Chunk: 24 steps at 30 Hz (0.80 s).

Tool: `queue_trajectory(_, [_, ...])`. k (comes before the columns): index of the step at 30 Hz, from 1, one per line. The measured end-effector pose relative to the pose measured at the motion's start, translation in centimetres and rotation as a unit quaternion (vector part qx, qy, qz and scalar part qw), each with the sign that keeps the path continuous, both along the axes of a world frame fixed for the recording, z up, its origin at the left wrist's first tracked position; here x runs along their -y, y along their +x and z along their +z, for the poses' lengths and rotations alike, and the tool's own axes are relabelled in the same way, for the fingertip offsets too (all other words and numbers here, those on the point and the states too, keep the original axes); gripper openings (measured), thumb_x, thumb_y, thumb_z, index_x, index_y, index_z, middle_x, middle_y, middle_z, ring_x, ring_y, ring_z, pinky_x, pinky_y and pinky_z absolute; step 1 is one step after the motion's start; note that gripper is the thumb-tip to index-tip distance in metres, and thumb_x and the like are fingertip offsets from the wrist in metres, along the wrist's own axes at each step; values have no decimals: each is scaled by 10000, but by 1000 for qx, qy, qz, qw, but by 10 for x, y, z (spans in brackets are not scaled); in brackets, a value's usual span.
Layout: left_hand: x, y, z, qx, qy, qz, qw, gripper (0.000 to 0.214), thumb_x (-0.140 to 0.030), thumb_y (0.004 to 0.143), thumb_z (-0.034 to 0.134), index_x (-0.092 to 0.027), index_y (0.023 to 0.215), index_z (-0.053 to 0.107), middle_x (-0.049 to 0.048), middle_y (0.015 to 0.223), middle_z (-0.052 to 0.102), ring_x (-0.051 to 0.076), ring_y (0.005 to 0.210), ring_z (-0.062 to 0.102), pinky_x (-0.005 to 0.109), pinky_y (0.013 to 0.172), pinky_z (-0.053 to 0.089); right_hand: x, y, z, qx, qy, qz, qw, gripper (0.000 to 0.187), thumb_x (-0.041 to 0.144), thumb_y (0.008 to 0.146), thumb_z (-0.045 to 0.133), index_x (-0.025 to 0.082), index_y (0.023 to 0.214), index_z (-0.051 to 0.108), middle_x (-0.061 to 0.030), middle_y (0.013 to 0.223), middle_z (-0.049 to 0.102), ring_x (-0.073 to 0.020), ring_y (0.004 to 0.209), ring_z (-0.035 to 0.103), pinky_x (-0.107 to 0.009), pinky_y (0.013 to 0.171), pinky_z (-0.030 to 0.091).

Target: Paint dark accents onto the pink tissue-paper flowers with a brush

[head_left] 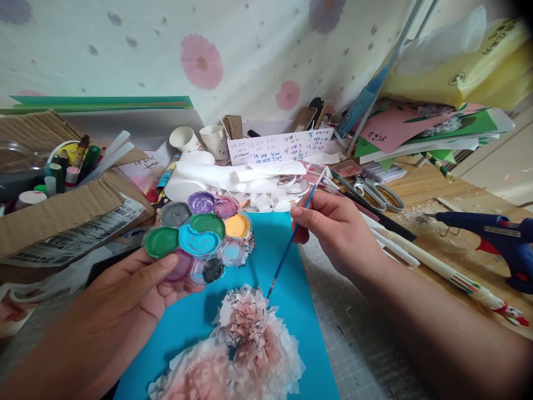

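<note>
My left hand (154,283) grips a flower-shaped paint palette (202,233) by its near edge, thumb on top. Its wells hold green, blue, purple, grey, yellow and black paint. Between the thumb and fingers of my right hand (328,222) is a thin blue paintbrush (287,250), slanting down with its tip at the edge of a crumpled paper flower (245,316). That flower is pink and white, with dark marks along its upper petal edges. More pink and white paper flowers (200,366) lie nearer me on a blue sheet of paper (275,228).
To the left stands a cardboard box (75,222) with pens and bottles. Paper cups (183,139), white paper rolls (208,172) and a handwritten card (283,147) are behind. Scissors (381,194), a blue glue gun (491,228) and a long patterned stick (449,269) lie right, beside a grey cutting mat (345,311).
</note>
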<state>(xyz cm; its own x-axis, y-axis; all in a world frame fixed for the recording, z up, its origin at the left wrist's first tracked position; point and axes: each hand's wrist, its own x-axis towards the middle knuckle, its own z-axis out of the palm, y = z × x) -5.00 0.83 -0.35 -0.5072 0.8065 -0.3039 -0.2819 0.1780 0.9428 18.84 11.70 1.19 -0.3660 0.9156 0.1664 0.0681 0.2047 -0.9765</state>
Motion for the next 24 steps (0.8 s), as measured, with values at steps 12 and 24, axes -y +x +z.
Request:
queue_trajectory(12, [3, -7, -6, -1, 9, -9, 1000, 145, -227, 708, 811, -223, 845, 761, 59, 826, 788, 252, 744, 717, 387, 646, 662, -1, 0, -2, 0, 14, -16, 1000, 241, 335, 823, 638, 192, 635, 591, 11, 538, 637, -123, 511, 590, -265, 534, 449])
queue_trajectory(24, [-1, 0, -1, 0, 6, -1, 1000, 174, -255, 655, 834, -226, 808, 758, 54, 773, 765, 257, 716, 698, 381, 609, 653, 0, -1, -2, 2, 25, -28, 999, 247, 335, 830, 634, 200, 633, 573, 8, 534, 632, -125, 511, 587, -271, 531, 436])
